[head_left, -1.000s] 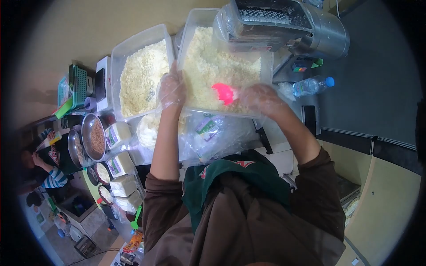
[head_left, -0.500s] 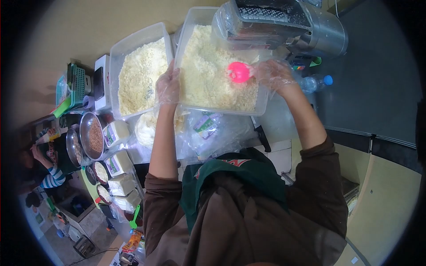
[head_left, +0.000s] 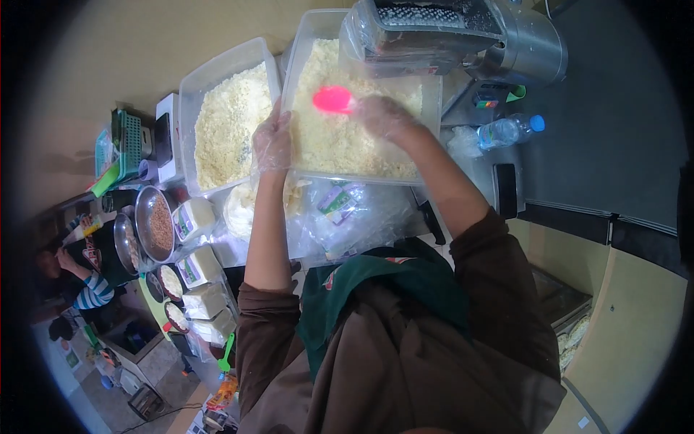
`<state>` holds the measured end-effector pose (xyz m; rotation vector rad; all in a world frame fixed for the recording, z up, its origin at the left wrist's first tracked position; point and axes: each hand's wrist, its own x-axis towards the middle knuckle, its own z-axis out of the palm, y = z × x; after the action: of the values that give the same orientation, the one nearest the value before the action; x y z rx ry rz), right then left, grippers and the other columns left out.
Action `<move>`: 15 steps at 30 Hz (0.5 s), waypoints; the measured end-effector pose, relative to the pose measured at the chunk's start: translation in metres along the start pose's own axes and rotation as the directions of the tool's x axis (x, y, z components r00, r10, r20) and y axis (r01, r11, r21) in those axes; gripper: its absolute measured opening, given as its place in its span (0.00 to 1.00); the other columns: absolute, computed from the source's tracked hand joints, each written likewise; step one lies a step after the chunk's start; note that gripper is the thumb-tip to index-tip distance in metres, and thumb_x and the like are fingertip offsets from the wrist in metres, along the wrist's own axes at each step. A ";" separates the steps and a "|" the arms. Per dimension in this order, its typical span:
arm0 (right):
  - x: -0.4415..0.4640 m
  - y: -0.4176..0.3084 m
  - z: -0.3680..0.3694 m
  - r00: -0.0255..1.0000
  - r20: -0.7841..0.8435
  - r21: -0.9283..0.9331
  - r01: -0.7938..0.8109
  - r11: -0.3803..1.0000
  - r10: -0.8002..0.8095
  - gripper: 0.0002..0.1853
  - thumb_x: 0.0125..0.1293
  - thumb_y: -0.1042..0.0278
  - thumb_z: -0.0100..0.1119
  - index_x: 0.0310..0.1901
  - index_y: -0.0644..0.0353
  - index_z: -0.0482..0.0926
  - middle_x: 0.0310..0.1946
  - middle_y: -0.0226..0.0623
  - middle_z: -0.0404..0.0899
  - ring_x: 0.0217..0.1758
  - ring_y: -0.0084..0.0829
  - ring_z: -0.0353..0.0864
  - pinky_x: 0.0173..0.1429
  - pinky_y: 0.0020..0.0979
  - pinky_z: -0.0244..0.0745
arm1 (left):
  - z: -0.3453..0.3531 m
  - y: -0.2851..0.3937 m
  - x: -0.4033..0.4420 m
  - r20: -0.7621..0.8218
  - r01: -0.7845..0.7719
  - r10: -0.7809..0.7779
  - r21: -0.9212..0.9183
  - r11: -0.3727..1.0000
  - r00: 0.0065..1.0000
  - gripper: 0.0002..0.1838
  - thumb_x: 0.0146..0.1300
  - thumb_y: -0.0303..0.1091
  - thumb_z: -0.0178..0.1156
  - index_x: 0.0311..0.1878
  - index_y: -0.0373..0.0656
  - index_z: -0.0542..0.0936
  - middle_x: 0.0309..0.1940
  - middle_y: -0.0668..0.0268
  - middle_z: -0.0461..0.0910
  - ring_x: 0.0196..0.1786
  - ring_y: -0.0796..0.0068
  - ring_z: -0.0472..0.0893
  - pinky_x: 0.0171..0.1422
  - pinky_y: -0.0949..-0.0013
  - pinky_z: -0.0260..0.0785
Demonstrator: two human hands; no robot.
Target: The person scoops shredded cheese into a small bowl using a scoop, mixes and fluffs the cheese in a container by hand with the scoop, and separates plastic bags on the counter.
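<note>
My right hand (head_left: pixel 388 118), in a clear plastic glove and blurred by motion, is closed on a bright pink scoop (head_left: pixel 332 100). The scoop is over the pale, crumbly grated cheese (head_left: pixel 329 141) in a clear plastic bin (head_left: pixel 376 178). My left hand (head_left: pixel 273 145), gloved too, is wrapped round the left wall of this bin. To its left stands a second clear bin (head_left: pixel 189 123), with more grated cheese inside. The metal grating machine (head_left: pixel 434 36) overhangs the far right part of the first bin.
Wrapped white blocks (head_left: pixel 200 265) and a metal bowl of brown bits (head_left: pixel 155 224) stand on the left. Plastic wrapping (head_left: pixel 354 217) lies in front of the bin. A water bottle (head_left: pixel 510 132) and a phone (head_left: pixel 505 190) are to the right. Another person (head_left: pixel 87 267) is at far left.
My right hand has swept left with the pink scoop, from the bin's right side to its middle. My left hand keeps its hold on the bin wall.
</note>
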<state>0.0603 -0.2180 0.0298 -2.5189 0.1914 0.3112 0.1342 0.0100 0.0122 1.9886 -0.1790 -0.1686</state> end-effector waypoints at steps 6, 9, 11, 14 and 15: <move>-0.068 0.004 -0.049 0.987 0.055 -0.225 -0.138 0.965 0.154 0.23 0.67 0.43 0.47 0.51 0.50 0.79 0.43 0.52 0.81 0.50 0.47 0.80 0.56 0.46 0.72 | -0.002 0.008 0.001 -0.003 0.014 -0.014 0.020 1.000 1.000 0.21 0.67 0.37 0.56 0.63 0.48 0.75 0.50 0.52 0.82 0.50 0.68 0.81 0.56 0.69 0.69; -0.071 -0.015 -0.068 0.977 0.110 -0.225 -0.154 0.962 0.182 0.21 0.67 0.44 0.48 0.51 0.47 0.80 0.43 0.53 0.80 0.50 0.48 0.80 0.57 0.46 0.71 | 0.003 0.002 0.001 -0.003 0.003 -0.004 -0.044 0.999 1.000 0.21 0.66 0.37 0.56 0.63 0.48 0.75 0.50 0.52 0.82 0.51 0.67 0.81 0.56 0.69 0.68; -0.062 -0.025 -0.049 0.977 0.107 -0.144 -0.168 0.975 0.184 0.20 0.66 0.45 0.49 0.50 0.47 0.80 0.42 0.53 0.80 0.48 0.49 0.81 0.56 0.46 0.72 | 0.001 0.005 0.001 -0.012 0.001 -0.001 -0.068 0.998 1.000 0.22 0.66 0.38 0.56 0.63 0.47 0.75 0.50 0.51 0.82 0.51 0.67 0.81 0.56 0.69 0.68; -0.060 -0.022 -0.011 0.996 0.046 -0.206 0.087 0.975 -0.079 0.19 0.66 0.47 0.50 0.49 0.49 0.80 0.41 0.51 0.81 0.46 0.48 0.81 0.53 0.46 0.73 | -0.001 0.011 -0.001 -0.012 0.009 -0.008 0.051 0.999 1.000 0.22 0.66 0.38 0.56 0.63 0.47 0.75 0.49 0.51 0.82 0.51 0.68 0.81 0.56 0.69 0.68; -0.058 -0.012 -0.020 1.000 -0.002 -0.263 -0.029 0.964 0.029 0.17 0.66 0.51 0.51 0.49 0.49 0.80 0.41 0.51 0.81 0.46 0.48 0.81 0.52 0.46 0.73 | -0.001 0.012 -0.003 -0.017 0.013 -0.012 0.034 0.999 1.000 0.22 0.66 0.38 0.56 0.63 0.46 0.74 0.49 0.51 0.82 0.50 0.69 0.81 0.55 0.69 0.68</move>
<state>0.0106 -0.2155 0.0678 -2.7798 0.1971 0.3726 0.1306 0.0061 0.0238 2.0249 -0.1596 -0.1581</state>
